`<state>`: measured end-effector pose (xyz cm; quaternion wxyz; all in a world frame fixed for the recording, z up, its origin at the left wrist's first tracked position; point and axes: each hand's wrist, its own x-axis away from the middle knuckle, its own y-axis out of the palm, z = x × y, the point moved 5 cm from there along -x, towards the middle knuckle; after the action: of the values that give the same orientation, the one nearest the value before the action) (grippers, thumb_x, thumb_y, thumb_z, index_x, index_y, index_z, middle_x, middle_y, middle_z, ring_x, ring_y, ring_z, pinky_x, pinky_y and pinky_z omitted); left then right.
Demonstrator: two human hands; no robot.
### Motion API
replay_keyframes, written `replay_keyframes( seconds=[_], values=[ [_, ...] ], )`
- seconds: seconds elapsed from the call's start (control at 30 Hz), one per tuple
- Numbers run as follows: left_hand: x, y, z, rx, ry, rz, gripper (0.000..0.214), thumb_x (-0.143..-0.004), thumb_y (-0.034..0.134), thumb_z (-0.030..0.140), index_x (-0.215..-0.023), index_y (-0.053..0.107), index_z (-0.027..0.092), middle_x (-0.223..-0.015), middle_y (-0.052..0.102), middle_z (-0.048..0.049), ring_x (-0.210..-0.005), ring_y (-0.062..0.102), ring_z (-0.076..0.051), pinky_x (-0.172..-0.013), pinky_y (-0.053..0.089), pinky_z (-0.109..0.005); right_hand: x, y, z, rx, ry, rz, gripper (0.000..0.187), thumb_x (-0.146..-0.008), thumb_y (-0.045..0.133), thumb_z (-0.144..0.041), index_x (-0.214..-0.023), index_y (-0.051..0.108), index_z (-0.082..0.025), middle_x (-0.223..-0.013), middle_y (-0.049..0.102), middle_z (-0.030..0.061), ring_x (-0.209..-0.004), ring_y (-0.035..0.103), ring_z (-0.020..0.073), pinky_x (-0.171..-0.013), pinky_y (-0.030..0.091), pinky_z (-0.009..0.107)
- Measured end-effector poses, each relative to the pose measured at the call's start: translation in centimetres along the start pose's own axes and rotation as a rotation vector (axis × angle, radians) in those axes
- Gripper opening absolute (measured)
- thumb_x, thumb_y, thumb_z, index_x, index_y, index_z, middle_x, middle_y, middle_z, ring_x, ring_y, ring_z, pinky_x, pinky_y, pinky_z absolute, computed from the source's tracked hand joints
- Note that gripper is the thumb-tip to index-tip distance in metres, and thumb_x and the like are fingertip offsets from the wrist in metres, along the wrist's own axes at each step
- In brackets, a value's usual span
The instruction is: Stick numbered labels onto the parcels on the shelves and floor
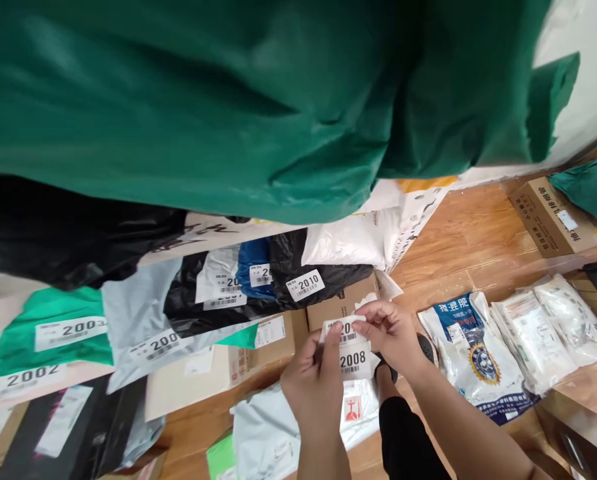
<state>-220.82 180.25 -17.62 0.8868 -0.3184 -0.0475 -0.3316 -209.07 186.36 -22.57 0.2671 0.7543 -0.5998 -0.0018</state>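
Between both hands is a small sheet of white barcode labels, the lower one printed 2008 and the upper number partly covered by fingers. My left hand pinches the sheet's left edge with the thumb on top. At its upper right corner, my right hand grips it between thumb and fingers. Just beyond the hands, a black parcel bag carries a label reading 2010. Beside it lie a blue bag and a silver-grey bag, both labelled.
A large green bag overhangs the top of the view. Labelled parcels, including a green one, line the shelf at left. On the wooden floor are a white-blue sack, clear-wrapped packets, a carton and a grey bag.
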Motion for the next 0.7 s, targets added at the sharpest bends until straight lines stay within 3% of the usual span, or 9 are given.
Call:
replay_keyframes(
  seconds=[0.17, 0.33, 0.5, 0.6, 0.7],
  values=[
    [-1.4, 1.1, 1.6, 0.005, 0.043, 0.017, 0.041, -0.072, 0.061, 0.052, -0.049, 0.053, 0.019, -0.045, 0.046, 0.0042, -0.05, 0.043, -0.011, -0.047, 0.038, -0.021, -1.3, -0.3, -1.0, 0.038, -0.022, 0.066, 0.018, -0.069, 0.077, -0.037, -0.074, 0.068, -0.021, -0.068, 0.066, 0.0003, -0.061, 0.059, 0.0134, -0.053, 0.047, 0.024],
    [-2.3, 2.0, 0.4, 0.168, -0.076, -0.092, 0.042, -0.066, 0.065, 0.058, -0.071, 0.072, 0.016, -0.062, 0.068, -0.002, -0.061, 0.058, -0.016, -0.053, 0.048, -0.024, -2.6, -0.8, -1.2, 0.06, -0.04, 0.095, 0.02, -0.069, 0.076, -0.038, -0.074, 0.066, -0.021, -0.067, 0.066, -0.0004, -0.059, 0.058, 0.0137, -0.051, 0.046, 0.025],
    [-2.3, 2.6, 0.5, 0.207, -0.097, -0.173, 0.041, -0.061, 0.071, 0.052, -0.082, 0.074, 0.017, -0.067, 0.07, -0.0009, -0.061, 0.058, -0.014, -0.053, 0.047, -0.022, -3.1, -1.3, -0.8, 0.045, -0.055, 0.137, 0.018, -0.069, 0.075, -0.035, -0.075, 0.067, -0.021, -0.068, 0.067, -0.0006, -0.062, 0.061, 0.0143, -0.06, 0.05, 0.028],
    [-2.3, 2.6, 0.9, 0.114, -0.056, -0.189, 0.033, -0.061, 0.071, 0.05, -0.069, 0.07, 0.019, -0.054, 0.059, 0.004, -0.053, 0.049, -0.01, -0.048, 0.041, -0.019, -3.0, -1.4, -0.5, 0.08, -0.102, 0.171, 0.015, -0.07, 0.073, -0.034, -0.075, 0.067, -0.021, -0.069, 0.067, 0.0001, -0.065, 0.062, 0.0153, -0.062, 0.051, 0.029],
    [-1.9, 2.0, 0.5, 0.029, -0.072, -0.168, 0.037, -0.059, 0.072, 0.052, -0.05, 0.054, 0.02, -0.043, 0.045, 0.0066, -0.046, 0.039, -0.008, -0.042, 0.033, -0.019, -3.2, -1.3, -0.8, 0.126, -0.184, 0.21, 0.014, -0.072, 0.073, -0.034, -0.073, 0.068, -0.021, -0.07, 0.067, 0.0006, -0.067, 0.062, 0.0159, -0.065, 0.052, 0.03]
  ],
)
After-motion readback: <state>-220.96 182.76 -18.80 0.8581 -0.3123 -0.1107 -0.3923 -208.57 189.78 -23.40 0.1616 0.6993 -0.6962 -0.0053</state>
